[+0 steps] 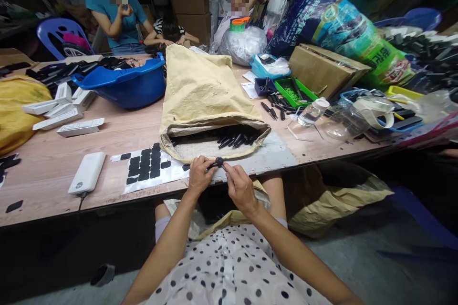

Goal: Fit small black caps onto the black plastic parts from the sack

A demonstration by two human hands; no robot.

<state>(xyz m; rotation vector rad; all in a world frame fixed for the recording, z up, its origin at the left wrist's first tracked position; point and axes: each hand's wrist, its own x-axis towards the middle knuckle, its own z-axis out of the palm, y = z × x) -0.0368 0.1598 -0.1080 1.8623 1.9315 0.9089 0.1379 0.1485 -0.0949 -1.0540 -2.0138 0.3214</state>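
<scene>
My left hand and my right hand meet at the table's front edge, both pinched on one small black plastic part with a round end. Just beyond them lies a tan paper sack on its side, its open mouth facing me with several black parts inside. Left of my hands is a white sheet with black adhesive pads. A second tan sack sits below the table by my lap.
A white power bank with a cable lies at the left front. A blue basin, white boxes, a green tray, a cardboard box and a plastic bottle crowd the table. Two other people sit at the far side.
</scene>
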